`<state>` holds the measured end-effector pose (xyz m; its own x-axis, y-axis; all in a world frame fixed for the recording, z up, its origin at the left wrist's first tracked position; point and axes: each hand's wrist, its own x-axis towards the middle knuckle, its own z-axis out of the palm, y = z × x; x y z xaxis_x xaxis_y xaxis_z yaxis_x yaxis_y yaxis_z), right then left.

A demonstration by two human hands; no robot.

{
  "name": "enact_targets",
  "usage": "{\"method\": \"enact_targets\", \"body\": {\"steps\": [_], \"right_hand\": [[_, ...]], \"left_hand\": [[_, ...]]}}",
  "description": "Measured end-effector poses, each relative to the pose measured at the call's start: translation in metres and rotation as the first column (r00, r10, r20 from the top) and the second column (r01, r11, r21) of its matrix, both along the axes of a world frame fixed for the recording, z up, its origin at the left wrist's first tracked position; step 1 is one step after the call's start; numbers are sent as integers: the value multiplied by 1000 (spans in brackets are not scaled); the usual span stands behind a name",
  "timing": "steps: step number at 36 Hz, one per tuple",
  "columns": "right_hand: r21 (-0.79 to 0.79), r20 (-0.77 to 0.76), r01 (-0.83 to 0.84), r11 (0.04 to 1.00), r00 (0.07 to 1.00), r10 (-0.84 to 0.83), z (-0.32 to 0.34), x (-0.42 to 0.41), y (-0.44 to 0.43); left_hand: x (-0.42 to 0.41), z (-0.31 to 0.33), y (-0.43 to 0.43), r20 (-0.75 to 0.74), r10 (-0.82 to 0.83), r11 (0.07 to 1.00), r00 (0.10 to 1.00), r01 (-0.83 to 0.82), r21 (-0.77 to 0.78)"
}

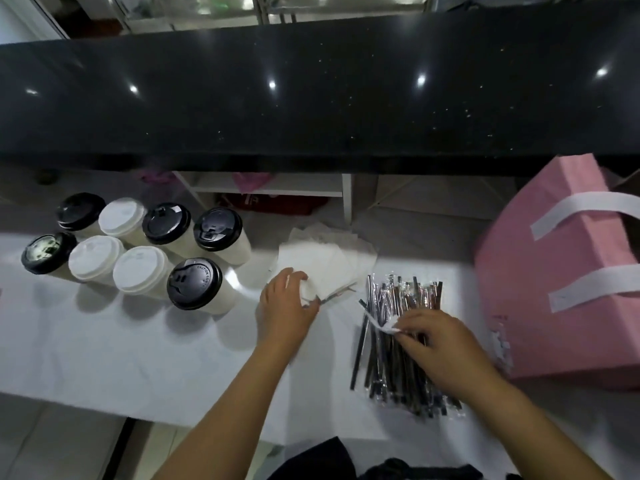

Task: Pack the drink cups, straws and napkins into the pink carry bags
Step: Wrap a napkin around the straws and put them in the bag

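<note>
Eight pale paper drink cups (138,271) are standing in two rows of four at the left of the white table (104,341) — five are wearing black plastic lids, three white ones. Just right of them one fanned stack of white paper napkins (329,261) is lying flat; the left hand (284,310) is gripping its near corner, fingers curled over the top sheets. Beside the napkins a heap of black straws in clear wrappers (401,296) is lying on the table, too many and too overlapped to count. The right hand (446,348) is resting on that heap, thumb and forefinger pinching a small white crumpled scrap (390,325). At the far right one pink paper carry bag (540,289) is lying on its side, showing two flat white handles (588,209). A black speckled counter (311,98) is running along behind.
</note>
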<state>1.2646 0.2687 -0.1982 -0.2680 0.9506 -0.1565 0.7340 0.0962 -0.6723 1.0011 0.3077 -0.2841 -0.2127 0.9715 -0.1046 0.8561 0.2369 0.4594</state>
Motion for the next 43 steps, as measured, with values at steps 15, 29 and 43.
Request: {"method": "enact_targets", "body": {"steps": [15, 29, 43], "right_hand": [[-105, -119, 48, 993, 991, -60, 12, -14, 4], [-424, -764, -171, 889, 595, -250, 59, -29, 22], [-757, -561, -21, 653, 532, -634, 36, -30, 9]], "left_hand": [[-15, 37, -14, 489, 119, 979, 864, -184, 87], [-11, 120, -40, 980, 182, 974, -83, 153, -168], [25, 95, -55, 896, 327, 943, -300, 169, -288]]}}
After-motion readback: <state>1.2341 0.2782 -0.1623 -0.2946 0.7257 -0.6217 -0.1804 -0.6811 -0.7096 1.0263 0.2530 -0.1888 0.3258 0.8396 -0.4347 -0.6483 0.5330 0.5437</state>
